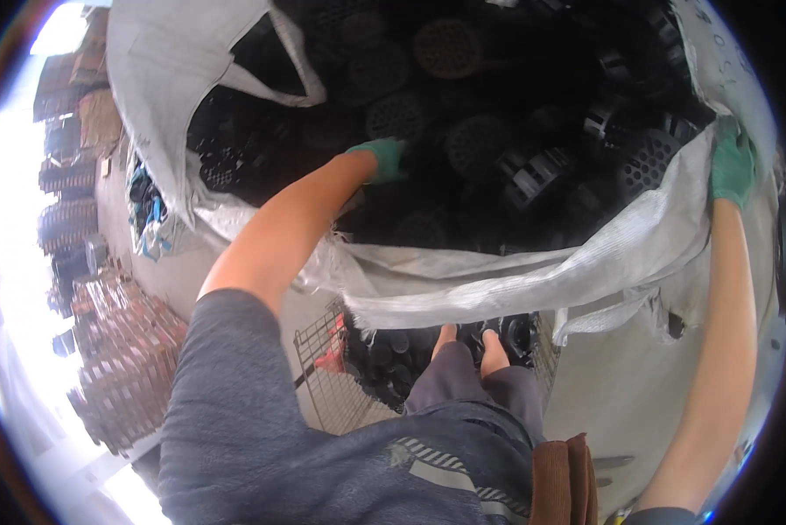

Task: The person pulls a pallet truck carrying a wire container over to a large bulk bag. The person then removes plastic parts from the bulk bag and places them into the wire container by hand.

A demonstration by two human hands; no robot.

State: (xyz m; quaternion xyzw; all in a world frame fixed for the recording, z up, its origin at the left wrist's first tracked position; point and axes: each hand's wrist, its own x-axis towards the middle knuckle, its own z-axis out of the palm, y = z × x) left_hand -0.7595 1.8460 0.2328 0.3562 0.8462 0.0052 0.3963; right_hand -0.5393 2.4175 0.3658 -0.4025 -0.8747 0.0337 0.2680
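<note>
A large white woven bulk bag [480, 284] stands before me with its mouth wide. Inside lie many black plastic parts [479, 147], several of them round with perforated faces. One brownish perforated disc [446, 48] shows near the far side. My left hand [382, 161], in a green glove, reaches over the near rim into the bag, above the black parts; its fingers are lost in the dark. At the right, my right hand [733, 168], also gloved in green, is closed round the bag's rim.
My feet are on black parts in a wire mesh cage [327, 372] below the bag. Stacks of brown bundled material [126, 350] stand on the floor at the left. A bag with blue and dark contents [148, 210] sits beside the bulk bag. A fabric strap loop [292, 57] hangs inside.
</note>
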